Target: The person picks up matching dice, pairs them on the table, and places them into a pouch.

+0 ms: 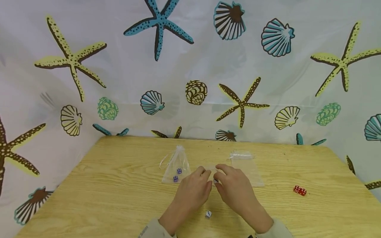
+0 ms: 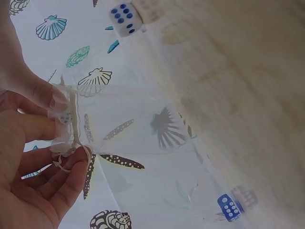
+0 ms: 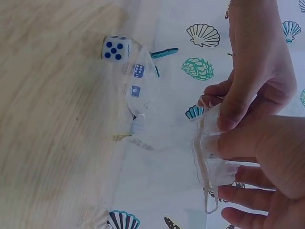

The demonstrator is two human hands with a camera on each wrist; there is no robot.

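Above the middle of the table, my left hand (image 1: 194,186) pinches the mouth of a sheer white drawstring bag (image 3: 164,157), which hangs between both hands. My right hand (image 1: 235,186) is at the same mouth, its thumb and index finger curled round a white die (image 1: 215,180). That die is mostly hidden by the fingers and mesh. A second white die (image 1: 208,214) with blue dots lies on the table between my forearms. Beyond my left hand stands another sheer drawstring bag (image 1: 171,165); two blue-purple dice (image 1: 176,178) show through it.
A flat sheer drawstring bag (image 1: 247,170) lies behind my right hand. Two red dice (image 1: 299,190) sit side by side at the right of the wooden table (image 1: 104,185). A white curtain (image 1: 190,69) printed with shells and starfish hangs along the back and sides.
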